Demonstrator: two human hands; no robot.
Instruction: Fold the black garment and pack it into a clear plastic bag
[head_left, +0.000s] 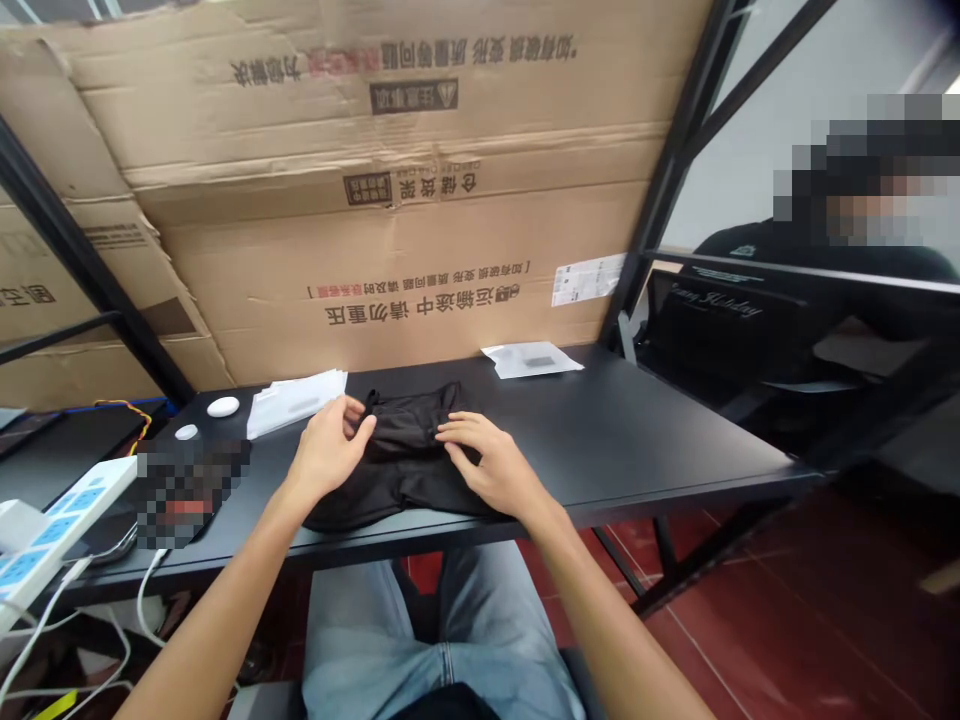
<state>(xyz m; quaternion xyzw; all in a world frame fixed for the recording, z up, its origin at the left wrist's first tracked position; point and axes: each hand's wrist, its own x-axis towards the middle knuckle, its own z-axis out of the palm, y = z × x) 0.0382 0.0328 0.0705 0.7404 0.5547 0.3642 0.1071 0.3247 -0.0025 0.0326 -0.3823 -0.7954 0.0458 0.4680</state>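
Observation:
A black fabric garment [397,460] lies bunched and folded on the black table [637,430], close to its front edge. My left hand [328,450] is at the garment's left side, with its fingers curled and pinching the cloth near a top corner. My right hand [487,465] rests on the garment's right part, its fingers lying across the cloth and not visibly gripping it. The part of the garment under each hand is hidden.
A stack of white papers [296,403] and a flat packet [531,360] lie on the table. Further left are a white round puck [223,406], a pixelated object [187,490] and a white power strip [64,520]. Cardboard sheets stand behind; a seated person [750,260] is at right.

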